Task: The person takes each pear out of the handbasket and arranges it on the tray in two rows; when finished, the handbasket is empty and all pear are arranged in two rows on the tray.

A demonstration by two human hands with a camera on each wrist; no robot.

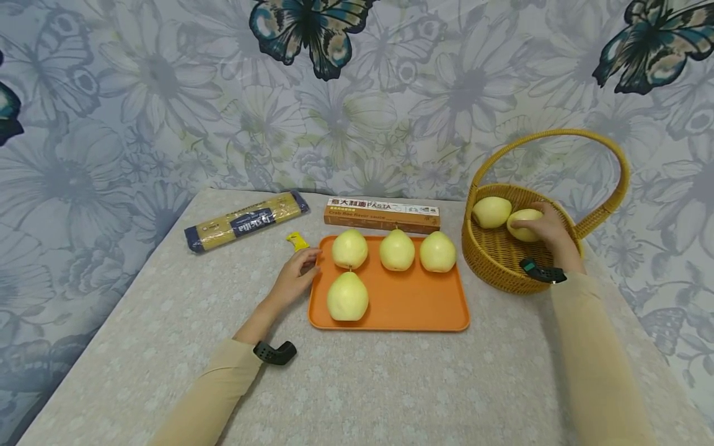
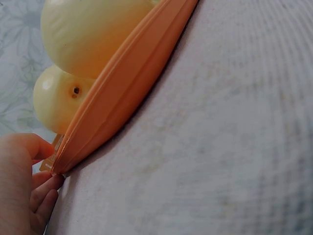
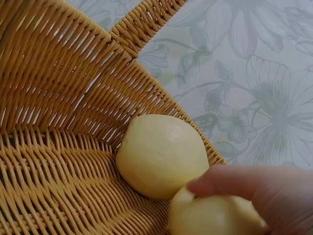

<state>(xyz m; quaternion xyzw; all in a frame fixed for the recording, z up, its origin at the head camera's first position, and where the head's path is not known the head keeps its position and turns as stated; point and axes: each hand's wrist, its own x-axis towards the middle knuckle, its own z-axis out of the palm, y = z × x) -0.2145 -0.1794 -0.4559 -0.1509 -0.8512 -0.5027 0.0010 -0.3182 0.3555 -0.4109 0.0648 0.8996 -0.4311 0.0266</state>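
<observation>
My right hand (image 1: 548, 230) reaches into the wicker basket (image 1: 496, 272) and grips a pale yellow pear (image 1: 523, 224), its thumb lying across the fruit in the right wrist view. Beside that one, a second pear (image 3: 164, 156) rests against the basket's inner wall. The left hand (image 1: 294, 275) holds the left rim of an orange tray (image 1: 413, 303), fingertips at the edge in the left wrist view. On the tray, three pears stand along the back, one of them the middle pear (image 1: 396, 251). Another pear (image 1: 348, 297) sits at the front left.
Behind the tray lies a brown and white pasta box (image 1: 382, 215). A yellow and blue spaghetti packet (image 1: 247, 222) is at the back left. Near the left fingertips is a small yellow object (image 1: 298, 240). The basket's tall handle (image 1: 619, 167) arches up beside the right hand.
</observation>
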